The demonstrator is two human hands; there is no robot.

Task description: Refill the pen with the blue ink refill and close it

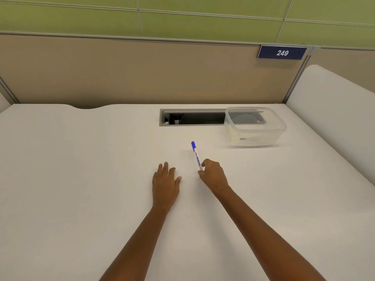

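Nearest, to the left of the pen, the left hand (pixel 165 183) lies flat on the white desk (pixel 81 159), fingers straight and holding nothing. The right hand (pixel 213 174) pinches the pen (pixel 196 156) at its near end between thumb and curled fingers, and the blue-capped end points away from the person. Whether that far end is off the desk cannot be told. The step in hand looks like taking up the pen to open it. It would go best if the free left hand came across to grip the barrel nearer the cap, so the two hands can pull or twist against each other close together, without bending the thin body. Beyond the pen to the right stands a clear plastic tub (pixel 253 138) with a dark shape inside. Whether that is the blue refill cannot be told, and no refill shows elsewhere. Farther behind the pen are a cable slot (pixel 192 117) and a number plate (pixel 282 52).
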